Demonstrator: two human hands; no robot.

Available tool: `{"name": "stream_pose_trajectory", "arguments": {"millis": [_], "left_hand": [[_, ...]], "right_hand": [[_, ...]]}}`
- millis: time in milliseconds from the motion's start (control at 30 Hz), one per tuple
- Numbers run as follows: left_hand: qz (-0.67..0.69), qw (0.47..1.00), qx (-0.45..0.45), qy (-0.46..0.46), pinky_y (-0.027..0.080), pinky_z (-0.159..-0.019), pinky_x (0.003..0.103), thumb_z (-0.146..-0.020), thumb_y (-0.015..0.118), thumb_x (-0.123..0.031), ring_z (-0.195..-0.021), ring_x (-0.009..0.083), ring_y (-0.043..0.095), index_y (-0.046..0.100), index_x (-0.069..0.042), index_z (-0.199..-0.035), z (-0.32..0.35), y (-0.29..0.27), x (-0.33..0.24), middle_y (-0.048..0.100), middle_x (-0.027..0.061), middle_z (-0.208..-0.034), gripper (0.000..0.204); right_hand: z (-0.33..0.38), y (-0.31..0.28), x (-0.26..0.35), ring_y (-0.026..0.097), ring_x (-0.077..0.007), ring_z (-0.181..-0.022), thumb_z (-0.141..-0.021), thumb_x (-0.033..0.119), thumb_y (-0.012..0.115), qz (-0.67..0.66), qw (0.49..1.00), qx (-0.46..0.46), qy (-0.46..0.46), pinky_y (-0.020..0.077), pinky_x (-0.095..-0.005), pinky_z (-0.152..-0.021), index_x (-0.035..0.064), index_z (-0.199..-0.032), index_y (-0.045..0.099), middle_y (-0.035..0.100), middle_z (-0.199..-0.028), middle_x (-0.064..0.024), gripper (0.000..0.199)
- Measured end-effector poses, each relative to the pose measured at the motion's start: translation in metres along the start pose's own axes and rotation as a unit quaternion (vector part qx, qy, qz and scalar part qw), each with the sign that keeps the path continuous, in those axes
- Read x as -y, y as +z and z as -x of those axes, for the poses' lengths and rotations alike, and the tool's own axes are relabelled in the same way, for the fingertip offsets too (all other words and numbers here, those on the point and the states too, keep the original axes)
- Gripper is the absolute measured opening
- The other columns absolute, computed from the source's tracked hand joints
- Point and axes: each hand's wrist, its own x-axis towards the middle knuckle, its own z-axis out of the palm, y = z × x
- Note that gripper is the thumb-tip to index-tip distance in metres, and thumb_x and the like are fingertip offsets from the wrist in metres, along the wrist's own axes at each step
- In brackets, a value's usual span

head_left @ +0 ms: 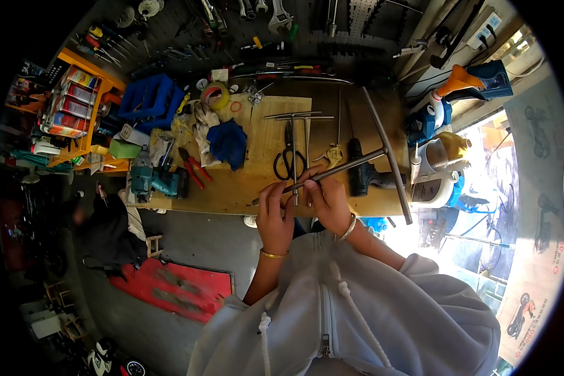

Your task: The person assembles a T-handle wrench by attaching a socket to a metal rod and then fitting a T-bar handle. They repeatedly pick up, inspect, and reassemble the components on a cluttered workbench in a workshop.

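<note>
Both our hands, left (pixel 274 213) and right (pixel 327 199), grip the long T-handle wrench (pixel 351 164) by its shaft, lifted just above the bench (pixel 232 188) edge, scissors (pixel 289 158) beyond our fingers; we judge it needs steadying next.

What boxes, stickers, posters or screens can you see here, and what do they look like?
Cans: stacked in the orange rack at the bench's left end, red and white labels.
Poster: on the wall at far right, pale, with red scooter pictures.
Jug: white, blue label, at the bench's right end.
No screens.
Both hands, left and right, hold the T-wrench.
</note>
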Motion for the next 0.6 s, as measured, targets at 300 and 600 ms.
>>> {"name": "stream_pose_trajectory", "arguments": {"millis": [300,600], "left_hand": [[-0.017,0.998,0.023,0.060,0.051,-0.076,0.033,-0.088,0.052,0.005,-0.090,0.0298,0.064,0.059,0.001,-0.114,-0.006,0.000,0.002,0.062,0.0148,-0.105,0.028],[-0.059,0.995,-0.011,0.076,0.045,-0.061,0.034,-0.076,0.066,0.001,-0.068,0.0251,0.059,0.066,-0.004,-0.095,-0.011,0.003,0.009,0.065,0.0062,-0.086,0.019]], "right_hand": [[-0.006,-0.006,-0.004,0.059,-0.0184,-0.056,-0.094,0.006,0.049,-0.036,0.999,-0.003,0.029,0.0463,-0.0289,-0.055,-0.0010,-0.097,0.054,0.056,-0.062,-0.0092,0.008],[-0.009,-0.008,0.005,0.061,-0.0226,-0.056,-0.090,0.015,0.061,0.092,0.994,0.045,-0.031,0.0463,-0.0304,-0.052,0.0009,-0.098,0.054,0.060,-0.068,-0.0115,0.017]]}}
